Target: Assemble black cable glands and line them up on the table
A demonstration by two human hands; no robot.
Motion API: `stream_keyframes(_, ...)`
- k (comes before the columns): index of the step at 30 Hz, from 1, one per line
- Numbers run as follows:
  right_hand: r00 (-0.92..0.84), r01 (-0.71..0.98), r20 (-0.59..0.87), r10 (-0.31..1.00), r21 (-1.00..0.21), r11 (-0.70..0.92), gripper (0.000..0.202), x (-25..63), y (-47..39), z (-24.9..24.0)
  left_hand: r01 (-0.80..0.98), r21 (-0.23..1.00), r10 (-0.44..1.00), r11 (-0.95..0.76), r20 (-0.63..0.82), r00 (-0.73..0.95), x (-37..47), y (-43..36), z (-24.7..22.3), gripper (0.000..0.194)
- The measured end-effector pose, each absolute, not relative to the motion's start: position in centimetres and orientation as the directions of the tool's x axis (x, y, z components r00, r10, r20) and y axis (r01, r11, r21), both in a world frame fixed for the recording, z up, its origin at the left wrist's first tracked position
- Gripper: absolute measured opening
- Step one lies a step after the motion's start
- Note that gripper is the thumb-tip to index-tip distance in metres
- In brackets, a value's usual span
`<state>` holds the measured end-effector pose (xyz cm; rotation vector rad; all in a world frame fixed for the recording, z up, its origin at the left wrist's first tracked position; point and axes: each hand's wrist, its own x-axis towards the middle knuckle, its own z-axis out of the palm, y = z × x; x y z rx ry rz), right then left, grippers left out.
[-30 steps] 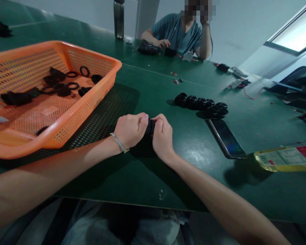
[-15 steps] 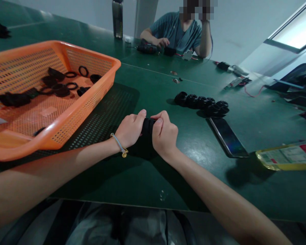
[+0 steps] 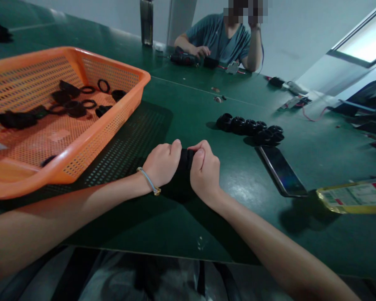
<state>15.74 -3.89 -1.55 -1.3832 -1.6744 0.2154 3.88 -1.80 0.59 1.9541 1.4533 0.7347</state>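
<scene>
A dark black part [image 3: 185,159] is held between my two closed hands, above the front of the green table [image 3: 163,217]. Wearing a light bracelet, my left hand [image 3: 163,164] wraps round its left side. My right hand [image 3: 205,169] grips the right side, thumb on top. The fingers hide most of the part. Several glossy black round parts [image 3: 250,126] sit grouped beyond my right hand. To the left, an orange basket [image 3: 103,138] holds black rings and other black pieces.
A phone [image 3: 282,170] and a yellow package [image 3: 354,196] lie to the right. Across the table sits a person [image 3: 221,39] near a power drill [image 3: 184,57]. A dark bottle [image 3: 146,23] stands at the back. Wired parts [image 3: 296,101] lie at the back right.
The view has shifted slightly. Both hands stay closed round the black part, sitting a little lower and farther right in the picture.
</scene>
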Motion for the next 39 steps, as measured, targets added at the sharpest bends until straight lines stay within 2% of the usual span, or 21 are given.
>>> stream_keyframes(3,0.099,0.65,0.479,0.872,-0.695,0.307,0.023,15.8,-4.2,-1.6,0.621,0.755,0.969,-0.211,0.076,0.237,4.1,-2.3,0.7,0.046)
stream_keyframes(8,0.15,0.609,0.402,0.903,-0.758,0.236,0.025,15.9,-4.4,-1.7,0.654,0.697,0.951,-0.294,0.145,0.273,4.1,-2.5,0.6,0.047)
stream_keyframes(15,0.164,0.578,0.368,0.915,-0.788,0.213,0.024,15.9,-4.4,-1.7,0.714,0.59,0.925,-0.377,0.208,0.317,4.0,-2.4,0.0,0.054)
stream_keyframes(22,0.166,0.562,0.338,0.926,-0.805,0.193,0.024,15.9,-4.5,-1.5,0.731,0.552,0.915,-0.402,0.217,0.34,3.9,-2.5,0.0,0.056)
stream_keyframes(33,0.222,0.494,0.236,0.946,-0.864,0.1,0.024,15.9,-4.5,-1.5,0.717,0.341,0.787,-0.608,0.371,0.492,3.2,-2.1,-0.1,0.048)
stream_keyframes(36,0.214,0.481,0.226,0.95,-0.871,0.099,0.023,15.8,-4.6,-1.5,0.701,0.342,0.774,-0.625,0.385,0.503,3.1,-2.1,0.1,0.047)
stream_keyframes(39,0.197,0.517,0.278,0.94,-0.844,0.142,0.024,15.8,-4.5,-1.5,0.681,0.425,0.8,-0.596,0.379,0.465,3.2,-2.0,0.0,0.045)
